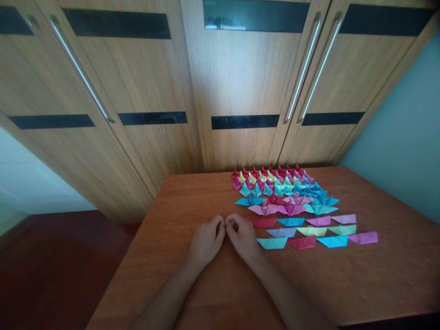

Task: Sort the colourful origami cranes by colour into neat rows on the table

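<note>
Over the middle of the wooden table, my left hand (207, 237) and my right hand (242, 233) meet at the fingertips. Both have their fingers curled and closed. Whatever they pinch, if anything, is hidden or too small to make out. Just right of my right hand lie flat folded paper pieces in rows, among them a red one (264, 223), a turquoise one (272, 243) and a blue one (291, 222). Behind these stand rows of folded paper cranes, such as a pink crane (265, 209) and a blue crane (250, 200).
The table (165, 229) reaches back to a wooden wardrobe (240, 78) with long metal handles. A blue-grey wall (405, 114) rises on the right. Past the table's left edge lies a dark reddish floor (62, 266).
</note>
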A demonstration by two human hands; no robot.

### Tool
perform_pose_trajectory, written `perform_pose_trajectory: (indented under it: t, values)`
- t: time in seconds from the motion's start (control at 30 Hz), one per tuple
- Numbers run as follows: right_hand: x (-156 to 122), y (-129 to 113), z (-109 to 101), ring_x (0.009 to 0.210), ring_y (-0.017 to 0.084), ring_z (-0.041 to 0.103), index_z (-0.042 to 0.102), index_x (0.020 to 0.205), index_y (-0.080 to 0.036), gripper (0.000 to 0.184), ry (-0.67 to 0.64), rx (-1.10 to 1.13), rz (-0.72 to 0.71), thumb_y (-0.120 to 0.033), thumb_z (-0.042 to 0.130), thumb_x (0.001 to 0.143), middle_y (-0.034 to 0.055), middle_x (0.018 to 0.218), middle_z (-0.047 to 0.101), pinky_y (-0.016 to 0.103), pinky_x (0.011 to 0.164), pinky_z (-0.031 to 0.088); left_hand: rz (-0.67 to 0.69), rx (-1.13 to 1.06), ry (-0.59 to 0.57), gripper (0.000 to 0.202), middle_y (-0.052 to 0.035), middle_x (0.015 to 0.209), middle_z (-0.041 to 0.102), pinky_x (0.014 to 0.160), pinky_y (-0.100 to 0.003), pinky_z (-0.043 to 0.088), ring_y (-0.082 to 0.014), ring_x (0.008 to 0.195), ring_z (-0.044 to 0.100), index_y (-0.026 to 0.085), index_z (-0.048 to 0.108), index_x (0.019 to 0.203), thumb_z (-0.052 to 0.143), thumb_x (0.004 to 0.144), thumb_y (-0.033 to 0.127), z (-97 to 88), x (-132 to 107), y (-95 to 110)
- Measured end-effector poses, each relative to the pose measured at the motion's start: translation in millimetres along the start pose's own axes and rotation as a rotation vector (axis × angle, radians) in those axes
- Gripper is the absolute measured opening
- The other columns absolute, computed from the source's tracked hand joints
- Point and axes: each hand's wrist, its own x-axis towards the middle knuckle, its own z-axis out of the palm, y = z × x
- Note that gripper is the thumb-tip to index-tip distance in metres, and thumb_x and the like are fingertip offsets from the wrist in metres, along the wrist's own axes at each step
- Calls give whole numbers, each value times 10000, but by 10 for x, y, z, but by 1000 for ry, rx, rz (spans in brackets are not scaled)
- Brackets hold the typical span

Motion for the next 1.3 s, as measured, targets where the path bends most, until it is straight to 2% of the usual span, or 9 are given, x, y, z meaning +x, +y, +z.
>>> perform_pose_trajectory:
  t: [0.53,0.8,1.0,1.13,1.2,1.3]
  values:
    - [-7,-28,-10,598,136,563,583,708,-206,153,8,29,11,-216,462,802,-19,633,611,232,569,408,-9,-32,-8,188,-14,773,621,674,-245,402,-160,715,596,212,528,831,360,914,223,-11,-5,14]
    - [-8,-15,-17,605,136,559,582,713,-204,157,-1,3,2,-214,459,810,-16,645,608,234,574,400,12,-20,18,193,-9,747,613,637,-232,381,-147,679,577,206,522,806,360,911,210,16,0,-10]
    - [-20,-51,-71,602,137,553,596,737,-203,166,4,-62,-36,-227,455,822,-13,652,609,240,580,405,4,-38,-18,185,-1,723,603,612,-225,378,-143,661,567,204,525,777,384,897,218,-9,12,-9]
    - [-143,6,-309,636,153,579,601,807,-204,177,44,-137,-61,-266,443,859,5,706,638,253,602,433,54,-62,20,164,3,763,623,660,-229,398,-141,697,579,210,549,821,400,889,202,0,-9,-13]
    - [-245,106,-542,669,169,598,608,859,-204,200,95,-202,-58,-300,435,881,25,751,653,270,622,457,70,-81,40,162,5,785,632,682,-230,410,-140,719,588,215,557,856,399,893,205,22,-19,-15]
    - [-403,324,-993,818,197,621,623,975,-218,230,147,-357,-109,-339,446,895,64,933,668,308,719,494,61,-112,31,165,-1,813,640,694,-235,432,-141,729,594,221,568,944,418,879,197,62,-27,-5]
